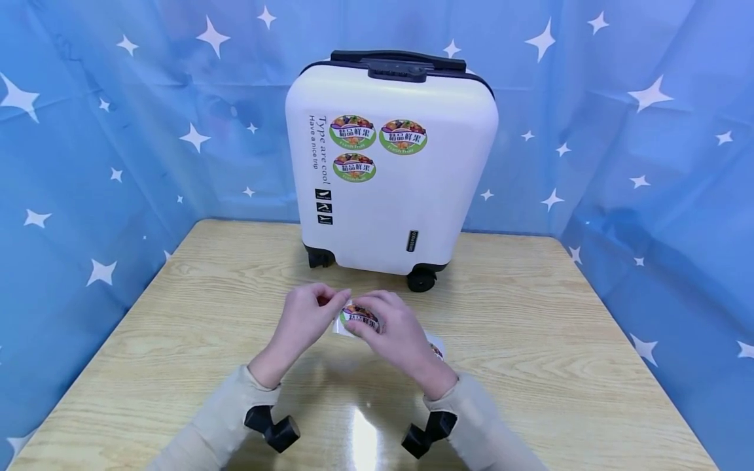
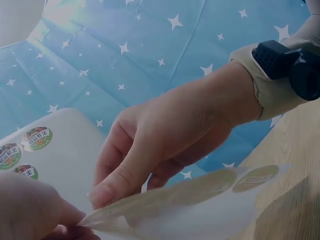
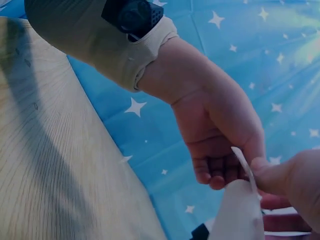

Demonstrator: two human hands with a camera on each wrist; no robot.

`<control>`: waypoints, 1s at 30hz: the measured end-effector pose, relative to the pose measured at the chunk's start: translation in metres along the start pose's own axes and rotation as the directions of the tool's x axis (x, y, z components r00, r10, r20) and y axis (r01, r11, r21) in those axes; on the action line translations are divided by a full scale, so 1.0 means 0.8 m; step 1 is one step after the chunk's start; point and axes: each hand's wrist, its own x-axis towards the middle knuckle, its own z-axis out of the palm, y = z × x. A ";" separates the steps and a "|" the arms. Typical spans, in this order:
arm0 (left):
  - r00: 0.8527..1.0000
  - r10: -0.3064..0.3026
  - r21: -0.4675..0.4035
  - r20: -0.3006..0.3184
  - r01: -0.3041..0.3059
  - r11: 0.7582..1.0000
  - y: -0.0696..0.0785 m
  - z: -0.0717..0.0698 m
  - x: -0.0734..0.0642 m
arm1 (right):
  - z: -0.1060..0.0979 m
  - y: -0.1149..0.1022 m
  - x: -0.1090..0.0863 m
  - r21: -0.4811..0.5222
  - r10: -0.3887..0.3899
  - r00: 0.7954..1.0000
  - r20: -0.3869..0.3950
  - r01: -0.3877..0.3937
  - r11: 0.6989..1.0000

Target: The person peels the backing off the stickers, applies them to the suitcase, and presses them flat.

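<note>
A strip of fruit stickers (image 1: 340,327) on pale backing is held over the table in front of the suitcase. My left hand (image 1: 309,313) pinches its left end between thumb and forefinger. Thumb and fingers of my right hand (image 1: 391,330) grip the same strip, across a round sticker (image 1: 360,316) with a green rim. The strip's far end, with part of another sticker, shows beyond the right wrist. From the left wrist camera, the strip (image 2: 200,210) bends away below the right hand. A curled-up edge stands at the left fingertips in the right wrist view.
A white suitcase (image 1: 389,209) with black wheels and handle stands upright at the back of the wooden table (image 1: 530,340). Three oval fruit stickers are on its upper front, beside printed lettering. Blue star-patterned cloth (image 1: 589,131) hangs behind and at both sides.
</note>
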 end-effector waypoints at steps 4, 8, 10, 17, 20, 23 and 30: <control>0.999 -0.036 -0.024 0.011 0.036 0.999 0.002 0.001 0.002 | 0.000 -0.001 0.000 -0.037 -0.019 0.999 0.028 0.020 0.999; 0.997 -0.070 -0.038 0.016 0.071 0.997 0.001 0.000 0.002 | 0.000 -0.002 0.001 -0.069 -0.053 0.998 0.030 0.055 0.996; 0.996 -0.084 -0.043 0.016 0.085 0.995 0.001 -0.001 0.003 | -0.001 -0.003 0.001 -0.085 -0.076 0.997 0.024 0.078 0.993; 0.992 -0.124 -0.053 0.033 0.126 0.991 0.003 -0.003 0.005 | 0.001 -0.003 0.003 -0.123 -0.107 0.994 0.015 0.108 0.987; 0.992 -0.119 -0.056 0.045 0.122 0.991 0.003 -0.003 0.005 | 0.002 -0.001 0.003 -0.119 -0.116 0.993 -0.005 0.115 0.986; 0.991 -0.113 -0.072 0.065 0.118 0.990 0.004 -0.004 0.003 | 0.002 0.001 0.003 -0.084 -0.094 0.996 -0.013 0.092 0.992; 0.992 -0.094 -0.105 0.086 0.103 0.989 0.007 -0.006 -0.003 | -0.001 0.010 0.005 -0.030 -0.017 1.000 -0.024 0.016 0.999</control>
